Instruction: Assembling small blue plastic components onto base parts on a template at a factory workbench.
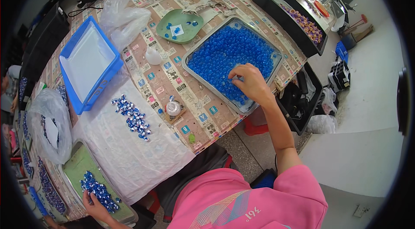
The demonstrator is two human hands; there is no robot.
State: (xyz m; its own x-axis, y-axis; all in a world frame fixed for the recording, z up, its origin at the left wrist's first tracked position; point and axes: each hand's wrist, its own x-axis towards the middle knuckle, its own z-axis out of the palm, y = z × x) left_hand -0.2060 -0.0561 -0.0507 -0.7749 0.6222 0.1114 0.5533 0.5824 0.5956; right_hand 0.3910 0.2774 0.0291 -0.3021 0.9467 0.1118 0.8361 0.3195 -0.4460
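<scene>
Your right hand (249, 83) reaches into the metal tray (203, 43) of blue beads (229, 49) near the table's right edge, fingers curled down and pinching among the beads. Your left hand (96, 206) rests loosely open on a pile of blue-and-white pieces (98, 190) in a second tray (80, 164) at the near-left corner.

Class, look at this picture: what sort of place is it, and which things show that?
Probably a small craft workshop for bead assembly. A metal tray holds loose blue beads, finished blue-and-white pieces lie on a plastic sheet, and the right hand picks beads.
</scene>
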